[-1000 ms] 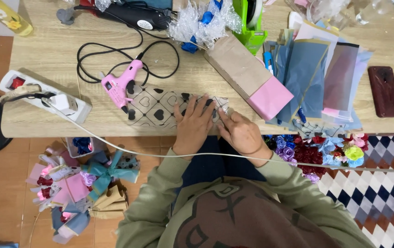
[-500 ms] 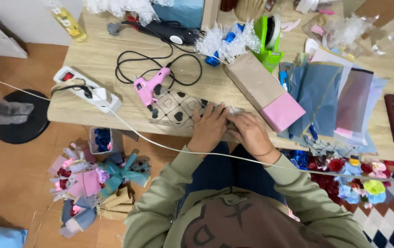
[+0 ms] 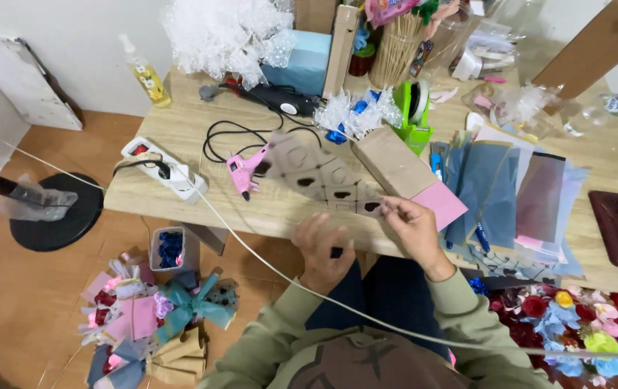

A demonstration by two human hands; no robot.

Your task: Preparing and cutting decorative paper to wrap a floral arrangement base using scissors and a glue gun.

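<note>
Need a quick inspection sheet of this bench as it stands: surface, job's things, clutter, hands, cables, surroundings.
Surface: light wooden table, crowded along the back and right.
Job's things: translucent sheet with heart-shaped cutouts, lifted off the table.
Clutter: pink glue gun, brown and pink box, blue and pink paper sheets, green tape holder, clear wrap pile.
Hands: right hand pinches the sheet's edge; left hand sits below it, contact unclear.
Cables: black cord looped on the table; white power strip at the left edge.
Surroundings: ribbon bows on the floor, paper flowers lower right.
</note>
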